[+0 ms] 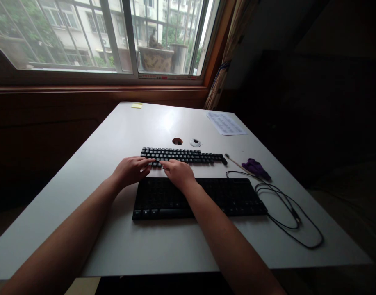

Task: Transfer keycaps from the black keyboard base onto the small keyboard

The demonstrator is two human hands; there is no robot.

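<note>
Loose black keycaps (188,155) lie in several rows on the white table. Nearer to me sits the black keyboard (231,196), many of its key places bare and dark, with some keys left along the front row. My left hand (132,169) is at the left part of the keycap rows, index finger stretched onto them and thumb apart below. Close beside it, my right hand (178,173) reaches over the keyboard. Its fingers are drawn together at the front row of keycaps; a small dark bit shows by the fingertips, too small to name.
A coiled black cable (294,221) lies right of the keyboard. Near it are a purple cloth (257,168) and a thin brush-like stick (237,162). Behind the keycaps are a round hole (177,141) and a white ring (195,142). Printed paper (227,123) and a yellow note (136,105) lie farther back.
</note>
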